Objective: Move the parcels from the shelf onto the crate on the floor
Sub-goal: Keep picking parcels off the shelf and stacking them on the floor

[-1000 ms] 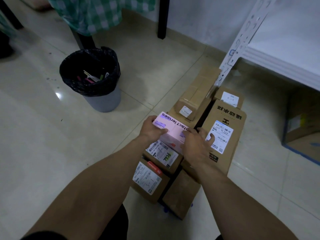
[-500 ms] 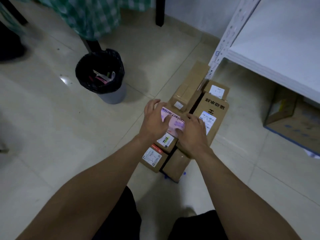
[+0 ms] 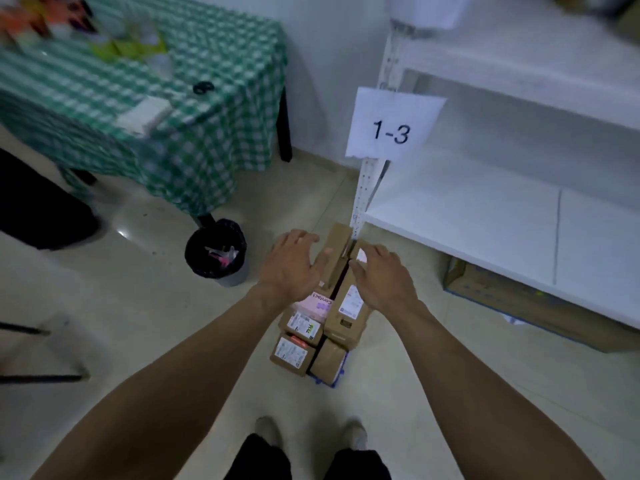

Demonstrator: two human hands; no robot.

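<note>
Half a second ago both hands lay on the pink box; now they are off it and higher in the frame, and the view has risen, so that the person's feet (image 3: 266, 427) show at the bottom edge.

The left hand (image 3: 291, 268) has its fingers spread wide and holds nothing. The right hand (image 3: 382, 278) is just as slack, fingers loosely straight, also holding nothing. The two are apart, one on each side of a long brown parcel (image 3: 337, 254) in the middle of the frame. Whether either hand touches the parcels below cannot be told.

The pink box (image 3: 320, 301) lies on top of the stack, just below the left hand and beside a large brown parcel (image 3: 349, 306) with a white label. Two labelled parcels (image 3: 303, 323) and a plain brown one (image 3: 327, 360) sit lower in the frame. Only a blue edge of the crate (image 3: 330, 382) shows beneath them.

The white shelf (image 3: 467, 216) at right bears a paper sign (image 3: 393, 124) reading 1-3; a cardboard carton (image 3: 519, 299) sits under it. Left of the stack stands a bin (image 3: 216, 252) with a black liner and pink and white scraps inside. A table with a green checked cloth (image 3: 138, 98) fills the upper left.
</note>
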